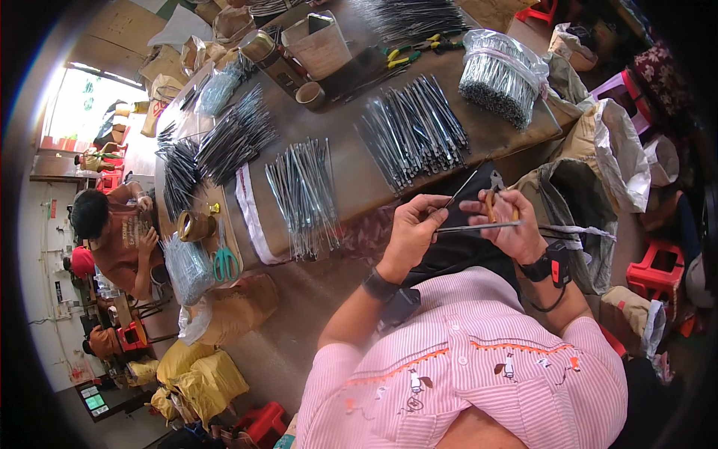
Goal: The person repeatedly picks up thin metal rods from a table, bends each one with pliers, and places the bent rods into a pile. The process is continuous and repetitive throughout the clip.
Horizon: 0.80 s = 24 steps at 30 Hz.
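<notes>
1. Your left hand [410, 228] pinches a thin grey metal rod [479, 225] near its left end, fingers curled shut around it at lap level, just in front of the table edge.
2. Your right hand [511, 224] closes on the same rod further along and also grips a tool with yellowish handles [491, 203]; it looks like pliers, though the head is too small to make out clearly.
3. That rod lies roughly level between your two hands, its right end poking out past your right hand over a dark cloth [464, 247] on your lap.
4. A second dark rod [461, 188] slants up from your left fingers toward the table.
5. On the wooden table [359, 168] just beyond your hands sits a fanned pile of grey rods [413, 131], with another pile [303, 196] to its left.
6. A bagged bundle of rods [499, 76] stands at the table's right end, well apart from your hands.
7. Green-handled scissors [225, 262] lie at the table's left, near a seated co-worker [112, 232].
8. Open sacks [591, 194] stand just to your right.
</notes>
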Tool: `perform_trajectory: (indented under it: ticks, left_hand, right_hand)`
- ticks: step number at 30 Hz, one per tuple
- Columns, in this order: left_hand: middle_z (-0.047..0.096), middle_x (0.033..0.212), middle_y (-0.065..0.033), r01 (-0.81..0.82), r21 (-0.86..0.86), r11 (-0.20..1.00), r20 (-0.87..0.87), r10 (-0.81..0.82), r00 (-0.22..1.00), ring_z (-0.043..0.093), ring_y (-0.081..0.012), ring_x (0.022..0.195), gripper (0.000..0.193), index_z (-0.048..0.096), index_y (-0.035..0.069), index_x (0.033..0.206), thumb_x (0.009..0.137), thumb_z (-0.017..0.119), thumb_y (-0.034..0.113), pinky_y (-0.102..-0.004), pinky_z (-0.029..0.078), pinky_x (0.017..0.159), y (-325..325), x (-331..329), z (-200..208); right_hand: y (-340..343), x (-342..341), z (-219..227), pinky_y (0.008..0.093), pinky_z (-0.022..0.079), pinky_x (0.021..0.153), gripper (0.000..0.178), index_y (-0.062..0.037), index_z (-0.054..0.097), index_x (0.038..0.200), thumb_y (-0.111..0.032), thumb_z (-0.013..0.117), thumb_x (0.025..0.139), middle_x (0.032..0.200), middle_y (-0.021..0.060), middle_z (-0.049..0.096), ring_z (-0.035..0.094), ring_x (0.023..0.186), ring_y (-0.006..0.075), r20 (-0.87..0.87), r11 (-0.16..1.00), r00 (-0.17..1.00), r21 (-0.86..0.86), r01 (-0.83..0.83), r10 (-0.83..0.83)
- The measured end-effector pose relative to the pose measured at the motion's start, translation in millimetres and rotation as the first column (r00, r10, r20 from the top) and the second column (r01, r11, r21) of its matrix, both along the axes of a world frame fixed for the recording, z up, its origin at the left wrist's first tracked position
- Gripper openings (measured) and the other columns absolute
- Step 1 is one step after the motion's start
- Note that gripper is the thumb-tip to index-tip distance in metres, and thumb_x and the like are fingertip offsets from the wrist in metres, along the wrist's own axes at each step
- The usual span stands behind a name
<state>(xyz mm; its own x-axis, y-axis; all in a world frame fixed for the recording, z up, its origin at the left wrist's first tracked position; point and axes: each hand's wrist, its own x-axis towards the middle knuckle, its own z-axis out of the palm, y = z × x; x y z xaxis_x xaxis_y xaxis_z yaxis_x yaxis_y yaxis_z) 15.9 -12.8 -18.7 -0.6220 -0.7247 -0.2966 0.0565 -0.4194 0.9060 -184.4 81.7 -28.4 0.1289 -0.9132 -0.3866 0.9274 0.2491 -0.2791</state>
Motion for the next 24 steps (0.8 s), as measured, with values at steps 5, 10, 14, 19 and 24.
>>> perform_trajectory:
  ticks: [5, 10, 14, 19, 24]
  left_hand:
    - [0.051, 0.078, -0.0025, -0.052, -0.534, 0.844, 0.023, 0.076, 0.997, 0.049, -0.0094, 0.068, 0.02, 0.067, 0.0, 0.103, 0.085, 0.061, -0.005, -0.0211, 0.04, 0.06, -0.2, -8.9, 5.6]
    - [0.047, 0.076, -0.0043, -0.031, -0.599, 0.8, 0.081, 0.099, 0.992, 0.045, -0.0123, 0.066, 0.021, 0.067, 0.0, 0.103, 0.084, 0.06, -0.006, -0.0237, 0.039, 0.061, 2.0, -9.6, 11.5]
    - [0.051, 0.079, -0.0065, -0.011, -0.609, 0.793, 0.126, 0.111, 0.986, 0.051, -0.014, 0.071, 0.02, 0.067, -0.001, 0.101, 0.083, 0.06, -0.006, -0.0247, 0.042, 0.065, 0.8, -9.9, 14.3]
    - [0.06, 0.087, -0.0096, 0.022, -0.563, 0.826, 0.178, 0.096, 0.979, 0.059, -0.0161, 0.079, 0.019, 0.066, -0.002, 0.101, 0.082, 0.061, -0.004, -0.0256, 0.046, 0.072, 2.1, -10.7, 13.6]
    - [0.062, 0.087, -0.009, 0.035, -0.538, 0.842, 0.198, 0.086, 0.976, 0.058, -0.0151, 0.078, 0.018, 0.065, -0.003, 0.101, 0.083, 0.06, -0.002, -0.0255, 0.046, 0.073, 5.2, -10.9, 7.8]
  right_hand:
    - [19.5, 2.8, 1.8, 0.0294, 0.057, 0.066, 0.053, -0.0018, 0.049, 0.119, 0.003, 0.053, 0.067, 0.106, 0.0178, 0.058, 0.065, 0.09, 0.0279, -0.515, 0.972, 0.847, -0.101, -0.214, 0.133]
    - [17.8, 2.2, 5.5, 0.0254, 0.048, 0.075, 0.066, -0.0047, 0.043, 0.131, 0.008, 0.051, 0.067, 0.107, 0.0076, 0.051, 0.055, 0.085, 0.0188, -0.951, 0.925, 0.235, 0.104, -0.365, 0.2]
    - [15.3, 1.1, 11.2, 0.0368, 0.05, 0.076, 0.061, -0.008, 0.046, 0.13, -0.001, 0.055, 0.07, 0.106, 0.0164, 0.057, 0.059, 0.086, 0.031, -0.974, 0.933, -0.225, 0.11, -0.341, 0.032]
    - [13.8, -3.2, 20.1, 0.0442, 0.049, 0.068, 0.031, -0.005, 0.059, 0.101, -0.007, 0.057, 0.07, 0.086, 0.0205, 0.062, 0.06, 0.077, 0.0401, -0.912, 0.947, -0.402, 0.052, -0.317, -0.084]
    - [13.0, -3.7, 19.2, 0.0457, 0.048, 0.063, 0.02, -0.0059, 0.059, 0.09, -0.01, 0.056, 0.072, 0.076, 0.0201, 0.061, 0.06, 0.07, 0.0404, -0.9, 0.939, -0.435, 0.124, -0.32, -0.03]
